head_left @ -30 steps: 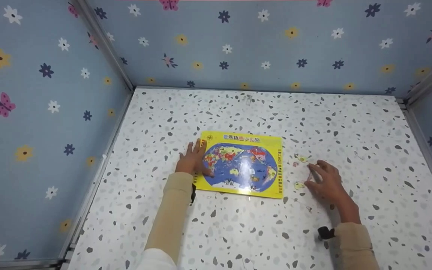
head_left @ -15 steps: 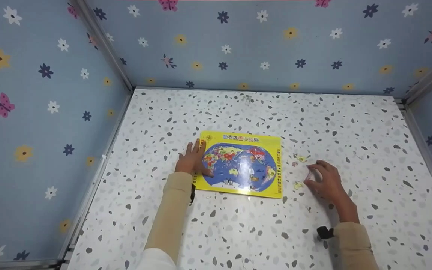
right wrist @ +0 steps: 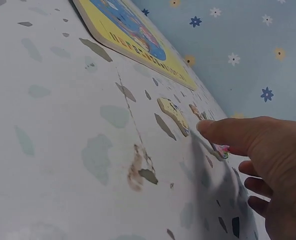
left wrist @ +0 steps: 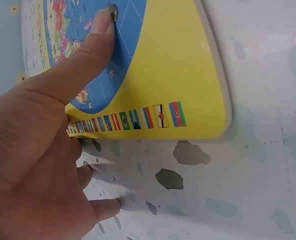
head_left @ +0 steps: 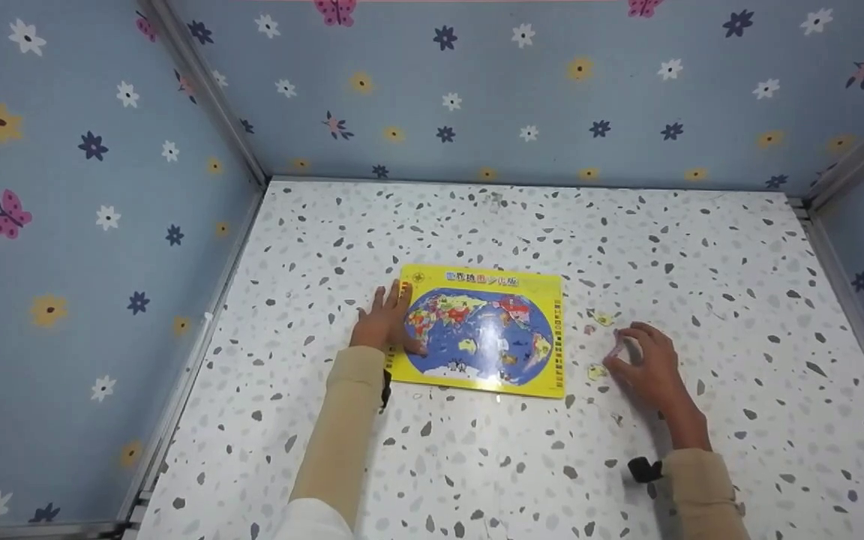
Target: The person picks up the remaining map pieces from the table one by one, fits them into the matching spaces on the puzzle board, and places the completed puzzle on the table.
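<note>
A yellow world map puzzle board (head_left: 477,388) lies flat on the speckled table. My left hand (head_left: 385,319) rests on its left side, fingers spread, and in the left wrist view the thumb (left wrist: 83,65) presses on the blue map area. To the right of the board, my right hand (head_left: 648,364) pinches a thin pinkish puzzle piece (head_left: 616,346) between thumb and index finger. The thumb partly hides this pink and green piece (right wrist: 221,150) in the right wrist view. Beside that hand lie a yellow piece (head_left: 597,371), another yellow piece (head_left: 603,319) and a small pink piece (head_left: 589,329).
The white speckled table (head_left: 477,472) extends around the board. Blue flowered panels (head_left: 402,90) stand at the back and both sides. A dark mark (head_left: 617,420) shows on the table in front of the loose pieces.
My right hand has shifted slightly left and toward me, with the pinkish piece still between its fingertips. The left hand and the board have stayed put.
</note>
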{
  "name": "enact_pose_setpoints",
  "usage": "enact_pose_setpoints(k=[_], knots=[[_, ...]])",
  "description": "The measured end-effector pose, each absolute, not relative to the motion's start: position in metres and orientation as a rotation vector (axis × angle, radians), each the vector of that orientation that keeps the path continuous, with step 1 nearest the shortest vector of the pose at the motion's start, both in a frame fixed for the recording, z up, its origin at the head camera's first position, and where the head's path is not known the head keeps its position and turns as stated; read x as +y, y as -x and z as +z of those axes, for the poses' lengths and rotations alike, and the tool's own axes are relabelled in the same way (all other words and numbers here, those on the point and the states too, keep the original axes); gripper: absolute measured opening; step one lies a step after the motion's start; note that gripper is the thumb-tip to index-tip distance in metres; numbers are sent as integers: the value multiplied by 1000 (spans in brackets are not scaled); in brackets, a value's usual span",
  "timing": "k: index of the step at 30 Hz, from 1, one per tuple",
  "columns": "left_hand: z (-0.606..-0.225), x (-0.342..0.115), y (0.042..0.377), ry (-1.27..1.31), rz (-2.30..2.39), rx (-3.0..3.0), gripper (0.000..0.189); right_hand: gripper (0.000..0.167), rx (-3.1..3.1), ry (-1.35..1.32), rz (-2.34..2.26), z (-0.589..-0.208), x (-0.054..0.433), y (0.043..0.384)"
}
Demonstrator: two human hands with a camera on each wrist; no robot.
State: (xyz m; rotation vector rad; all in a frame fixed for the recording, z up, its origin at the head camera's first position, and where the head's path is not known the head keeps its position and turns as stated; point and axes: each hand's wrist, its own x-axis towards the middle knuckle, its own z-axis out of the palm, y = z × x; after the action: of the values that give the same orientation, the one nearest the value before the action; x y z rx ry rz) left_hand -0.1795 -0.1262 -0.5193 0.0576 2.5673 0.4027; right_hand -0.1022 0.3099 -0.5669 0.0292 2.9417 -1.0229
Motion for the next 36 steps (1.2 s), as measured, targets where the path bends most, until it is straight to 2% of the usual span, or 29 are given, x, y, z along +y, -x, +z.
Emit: enact_pose_setpoints(k=[16, 36], knots=[[-518, -127, 178, -63, 444, 2560, 121, 58, 2922, 13, -1053, -563, 284, 107], [-519, -127, 178, -67, 432, 2574, 121, 54, 2941, 148, -1051, -562, 250, 109]])
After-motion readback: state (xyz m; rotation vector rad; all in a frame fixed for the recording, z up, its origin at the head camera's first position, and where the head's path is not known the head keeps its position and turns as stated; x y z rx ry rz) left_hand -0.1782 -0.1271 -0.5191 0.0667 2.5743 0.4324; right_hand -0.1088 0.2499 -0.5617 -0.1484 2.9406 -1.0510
